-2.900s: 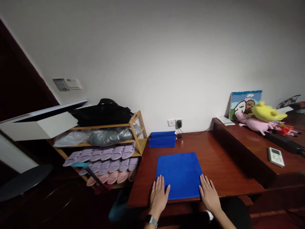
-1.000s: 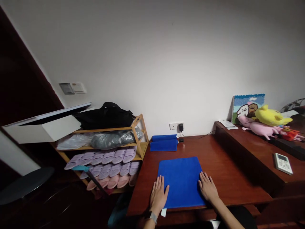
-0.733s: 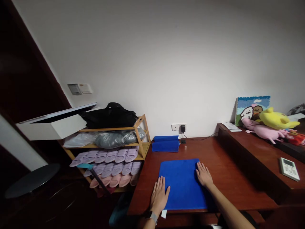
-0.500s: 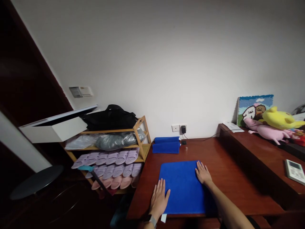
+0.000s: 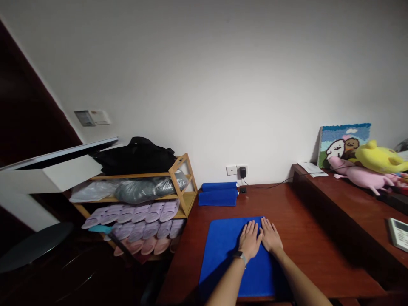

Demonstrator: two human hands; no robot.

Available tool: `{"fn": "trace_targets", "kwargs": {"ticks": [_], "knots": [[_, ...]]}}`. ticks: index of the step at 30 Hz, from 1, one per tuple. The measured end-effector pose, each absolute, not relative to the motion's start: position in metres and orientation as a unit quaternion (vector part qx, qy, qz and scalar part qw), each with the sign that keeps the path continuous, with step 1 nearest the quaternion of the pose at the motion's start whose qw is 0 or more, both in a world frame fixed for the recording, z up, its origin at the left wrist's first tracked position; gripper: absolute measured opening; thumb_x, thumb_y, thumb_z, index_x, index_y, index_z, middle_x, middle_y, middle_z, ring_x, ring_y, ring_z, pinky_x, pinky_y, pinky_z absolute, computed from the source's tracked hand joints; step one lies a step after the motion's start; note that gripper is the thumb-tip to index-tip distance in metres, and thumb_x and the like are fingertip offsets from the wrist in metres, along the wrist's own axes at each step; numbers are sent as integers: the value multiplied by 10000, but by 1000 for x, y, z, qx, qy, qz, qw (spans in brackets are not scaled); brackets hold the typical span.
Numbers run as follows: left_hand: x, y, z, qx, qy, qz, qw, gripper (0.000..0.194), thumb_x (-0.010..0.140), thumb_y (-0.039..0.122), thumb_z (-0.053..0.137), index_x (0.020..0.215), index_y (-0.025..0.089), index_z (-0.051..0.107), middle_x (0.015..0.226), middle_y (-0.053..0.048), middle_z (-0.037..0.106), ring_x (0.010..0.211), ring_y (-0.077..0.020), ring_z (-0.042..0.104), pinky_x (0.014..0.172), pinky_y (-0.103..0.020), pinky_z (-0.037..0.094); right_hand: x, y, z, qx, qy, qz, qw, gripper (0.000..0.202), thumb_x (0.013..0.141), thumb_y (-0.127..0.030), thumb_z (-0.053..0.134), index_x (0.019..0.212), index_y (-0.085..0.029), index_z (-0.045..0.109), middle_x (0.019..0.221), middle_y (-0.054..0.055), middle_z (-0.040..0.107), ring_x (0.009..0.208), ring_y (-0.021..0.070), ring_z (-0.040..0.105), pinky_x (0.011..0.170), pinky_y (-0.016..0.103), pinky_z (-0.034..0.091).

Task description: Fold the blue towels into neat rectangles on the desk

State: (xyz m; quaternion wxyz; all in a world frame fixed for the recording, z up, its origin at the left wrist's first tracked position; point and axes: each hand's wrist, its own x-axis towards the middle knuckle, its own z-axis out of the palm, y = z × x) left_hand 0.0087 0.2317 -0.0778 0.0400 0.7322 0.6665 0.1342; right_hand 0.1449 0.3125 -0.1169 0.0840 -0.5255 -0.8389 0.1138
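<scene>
A blue cloth point(image 5: 219, 250) lies spread flat on the reddish-brown wooden table point(image 5: 306, 238). My left hand point(image 5: 250, 240), with a watch on its wrist, rests palm down on the cloth's upper right part. Close beside it, my right hand point(image 5: 270, 236) lies flat at the cloth's far right corner, its thumb near the left one. Both hands have their fingers stretched out and hold nothing. Behind the spread cloth, two folded blue cloths point(image 5: 218, 197) sit near the wall.
A plug point(image 5: 242, 171) with a black cable is in the wall socket. To the left, a wooden rack point(image 5: 188, 204) bears slippers point(image 5: 156, 211) and a black bag point(image 5: 137, 157). Plush toys point(image 5: 360, 176), a dog picture point(image 5: 344, 144) and a calculator-like device point(image 5: 400, 233) occupy the raised right ledge.
My left hand has moved from the cloth's left edge across to the right, beside my right hand. The right hand stays at the far right corner. The view has shifted slightly.
</scene>
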Motion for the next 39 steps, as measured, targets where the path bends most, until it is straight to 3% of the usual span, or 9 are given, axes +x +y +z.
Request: {"fn": "trace_targets", "kwargs": {"ticks": [5,11,17,24,32,39], "knots": [[-1,242,-93,709,690,137,52,678,1065,525,106,1611,186,322,1680,-85,306,1565,-220,228,1285,-448,196,145,312,-115,-533,-835,112,79,686,1023,-412,136,1625,-96,218,1700,73,207,1576,201,164,1274,397,94],[-110,210,-86,621,779,83,24,723,1049,582,120,1612,174,314,1684,-89,280,1566,-242,222,1278,-472,182,142,307,-106,-544,-826,123,83,698,1024,-430,123,1625,-88,215,1697,61,223,1578,198,155,1278,396,83],[-187,177,-80,578,813,66,20,708,1055,537,121,1621,139,272,1679,-102,279,1560,-233,241,1267,-455,217,142,304,-100,-552,-822,122,63,697,1021,-418,123,1627,-86,211,1703,59,215,1580,192,144,1280,386,69],[-234,127,-93,543,836,64,-37,665,1056,469,217,1574,85,379,1654,-132,331,1545,-260,284,1264,-457,234,142,302,-97,-553,-824,113,53,701,1020,-419,111,1632,-88,201,1704,62,212,1579,188,151,1281,390,76],[-248,110,-100,539,829,115,-100,564,1049,409,319,1492,124,521,1577,-138,481,1474,-243,434,1235,-445,307,145,305,-103,-549,-832,77,29,700,1022,-437,104,1632,-117,229,1698,47,238,1581,222,148,1281,441,64],[-246,109,-98,530,833,120,-102,535,1047,378,347,1485,133,532,1573,-126,491,1469,-236,441,1230,-437,318,182,346,-115,-542,-839,51,13,692,1013,-445,125,1633,-165,251,1693,44,268,1573,232,184,1279,463,108]]}}
